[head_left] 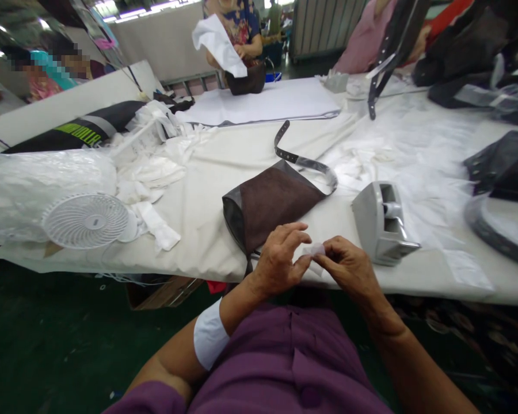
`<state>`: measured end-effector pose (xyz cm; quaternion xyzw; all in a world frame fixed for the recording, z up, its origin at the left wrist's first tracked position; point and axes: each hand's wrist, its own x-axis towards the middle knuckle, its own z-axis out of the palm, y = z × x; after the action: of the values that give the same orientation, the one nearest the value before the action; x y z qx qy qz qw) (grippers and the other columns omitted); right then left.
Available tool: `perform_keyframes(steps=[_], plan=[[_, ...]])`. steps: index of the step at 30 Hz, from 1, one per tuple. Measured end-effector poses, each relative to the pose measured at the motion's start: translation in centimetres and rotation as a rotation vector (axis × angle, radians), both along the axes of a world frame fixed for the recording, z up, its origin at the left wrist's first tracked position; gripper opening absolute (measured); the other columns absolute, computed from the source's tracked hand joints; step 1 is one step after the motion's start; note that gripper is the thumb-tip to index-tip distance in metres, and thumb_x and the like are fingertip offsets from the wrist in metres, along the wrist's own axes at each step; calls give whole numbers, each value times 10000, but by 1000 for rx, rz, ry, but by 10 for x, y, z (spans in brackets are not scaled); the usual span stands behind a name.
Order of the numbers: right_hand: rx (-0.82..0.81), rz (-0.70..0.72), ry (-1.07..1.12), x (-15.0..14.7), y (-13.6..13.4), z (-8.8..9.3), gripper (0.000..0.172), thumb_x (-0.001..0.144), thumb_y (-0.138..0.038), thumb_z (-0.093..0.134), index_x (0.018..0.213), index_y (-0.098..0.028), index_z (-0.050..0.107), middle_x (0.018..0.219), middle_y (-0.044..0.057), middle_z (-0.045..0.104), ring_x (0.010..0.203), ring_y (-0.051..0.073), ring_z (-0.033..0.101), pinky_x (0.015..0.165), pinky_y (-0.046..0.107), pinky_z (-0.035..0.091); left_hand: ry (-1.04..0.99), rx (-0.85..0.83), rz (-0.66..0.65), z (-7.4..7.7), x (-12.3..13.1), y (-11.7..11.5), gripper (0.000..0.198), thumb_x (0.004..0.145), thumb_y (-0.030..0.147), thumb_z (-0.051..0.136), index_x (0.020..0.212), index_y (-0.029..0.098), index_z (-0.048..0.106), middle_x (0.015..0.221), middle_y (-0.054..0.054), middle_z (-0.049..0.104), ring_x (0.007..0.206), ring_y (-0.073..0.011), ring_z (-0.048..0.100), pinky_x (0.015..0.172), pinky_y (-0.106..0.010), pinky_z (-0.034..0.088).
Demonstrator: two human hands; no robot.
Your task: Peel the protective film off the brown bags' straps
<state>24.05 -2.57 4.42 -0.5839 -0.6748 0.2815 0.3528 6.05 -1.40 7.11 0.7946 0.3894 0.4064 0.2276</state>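
Observation:
A small, thin white piece, paper or film, is pinched between the thumb and fingers of my right hand. My left hand is beside it, its fingers curved and its thumb apart from them, with the tips close to the white piece. Whether the left thumb touches it is hard to tell. Just beyond my hands lies a dark brown bag with black sides, flat on the table. Its black strap, with metal eyelets, curls out at the far side.
A grey tape dispenser stands right of my hands. Left are a white fan and crumpled white wrapping. More dark bags lie far right on the cloth-covered table. Across it, a person handles white paper over a dark bag.

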Motion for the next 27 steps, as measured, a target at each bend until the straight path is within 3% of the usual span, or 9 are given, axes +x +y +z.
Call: perform_keyframes(steps=[5,14,18,21,22,24,27], plan=[[52,29,-29,0,-3,-1,178,795,-328,619,668,-205,609,706,17,574,611,144,517,592,280,386,145,-53,-33,-2,3,-1,189,776,204,601,962,214,564,1201,-101,582,1121,-257,510,959,-411,394],[67,34,-74,2,-7,-3,215,797,-361,602,650,-204,605,701,30,588,614,156,531,595,294,395,217,-66,-52,-12,4,-4,156,798,194,566,941,213,627,1192,-104,599,1078,-266,524,927,-430,389],[3,76,-81,15,-14,-10,227,799,-404,571,692,-218,646,742,44,622,652,187,568,623,319,415,148,-73,-222,-13,-5,-30,308,764,219,611,1069,242,640,1390,-107,459,1219,-292,448,1019,-456,328],[-89,94,-89,30,-19,-23,238,767,-449,591,696,-235,665,753,42,635,672,209,587,623,335,425,-21,-289,-277,-24,-19,-59,421,721,245,655,1140,246,618,1428,-106,417,1255,-300,423,1042,-448,323],[-128,101,-69,35,-21,-27,242,753,-465,605,699,-237,669,751,40,638,669,212,591,616,335,430,-101,-442,-235,-30,-24,-69,451,714,237,653,1161,240,602,1366,-114,484,1198,-286,478,1007,-436,365],[-206,114,2,41,-22,-34,252,735,-482,627,713,-235,673,744,39,643,660,212,598,602,327,441,-344,-808,-22,-44,-34,-82,508,709,213,637,1209,220,547,1171,-108,605,953,-218,601,844,-375,465],[-285,130,102,40,-19,-42,252,731,-470,646,741,-219,670,735,39,643,655,200,600,597,308,452,-896,-1163,382,-63,-39,-85,523,727,223,627,1223,208,461,988,-53,619,613,-88,545,606,-256,450]])
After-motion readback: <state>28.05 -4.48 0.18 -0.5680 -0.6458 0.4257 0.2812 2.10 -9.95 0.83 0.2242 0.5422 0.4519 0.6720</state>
